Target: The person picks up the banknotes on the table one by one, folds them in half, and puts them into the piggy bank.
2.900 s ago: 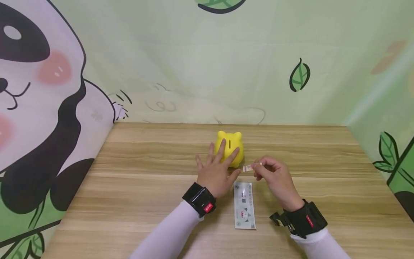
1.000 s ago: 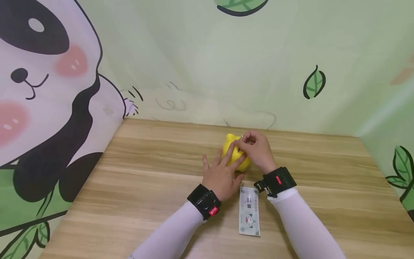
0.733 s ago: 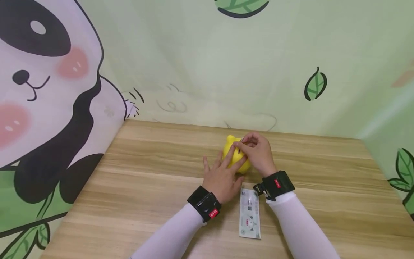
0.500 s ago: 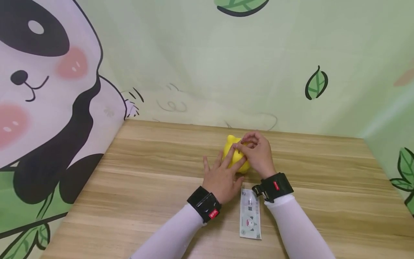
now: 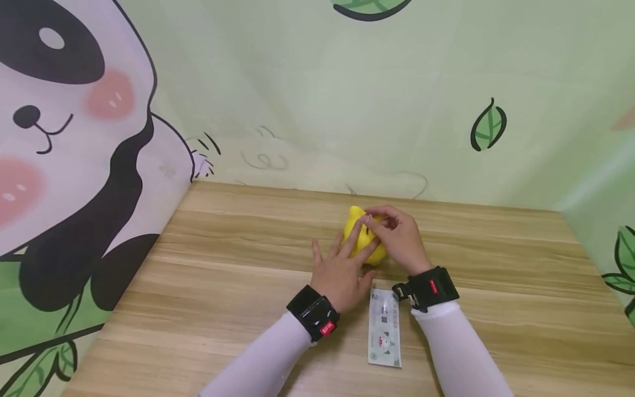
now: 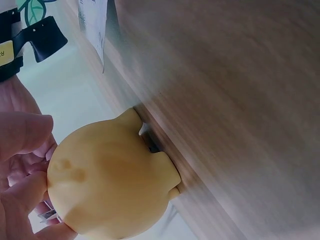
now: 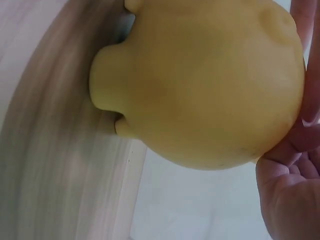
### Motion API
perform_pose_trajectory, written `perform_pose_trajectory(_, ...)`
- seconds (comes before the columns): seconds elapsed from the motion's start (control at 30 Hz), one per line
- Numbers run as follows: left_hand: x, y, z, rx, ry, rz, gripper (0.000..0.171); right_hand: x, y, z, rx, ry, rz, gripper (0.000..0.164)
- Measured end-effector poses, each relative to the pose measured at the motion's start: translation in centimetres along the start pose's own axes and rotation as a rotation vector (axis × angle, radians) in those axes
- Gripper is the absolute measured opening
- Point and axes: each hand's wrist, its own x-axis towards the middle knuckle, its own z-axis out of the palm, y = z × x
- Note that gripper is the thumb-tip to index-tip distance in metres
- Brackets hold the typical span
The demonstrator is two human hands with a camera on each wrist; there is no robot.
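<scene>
A yellow piggy bank [image 5: 364, 237] stands on its short feet at the middle back of the table, its dark top slot partly covered by fingers. My left hand [image 5: 339, 275] rests on its near left side with spread, straight fingers. Over the top, my right hand [image 5: 402, 237] pinches a small folded banknote [image 6: 48, 215] at the slot's far end. Only a scrap of that note shows; how deep it sits in the slot I cannot tell. A flat play banknote [image 5: 384, 328] marked 2 lies in front of the bank, between my forearms.
The wood-grain table [image 5: 238, 231] reaches back to a green cloth wall [image 5: 307, 110] printed with leaves. A large panda print [image 5: 79, 248] covers the left side. My right wrist's black strap [image 5: 431, 288] hovers close beside the flat note's upper right corner.
My right hand has carried the folded note from beside the bank up and back to its slot. Its fingers have since shifted slightly there. The left hand keeps its place on the bank.
</scene>
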Motion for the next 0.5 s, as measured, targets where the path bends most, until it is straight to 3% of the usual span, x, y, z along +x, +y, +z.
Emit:
perform_pose_trajectory(0.23, 0.06, 0.05, -0.22, -0.021, -0.012, -0.007, 0.069, -0.01, 0.02, -0.27, 0.056, -0.016, -0.018, 0.03)
perform_pose_trajectory(0.5, 0.04, 0.06, -0.13, -0.02, -0.018, -0.008, 0.067, -0.23, 0.2, -0.42, 0.001, -0.022, -0.024, 0.025)
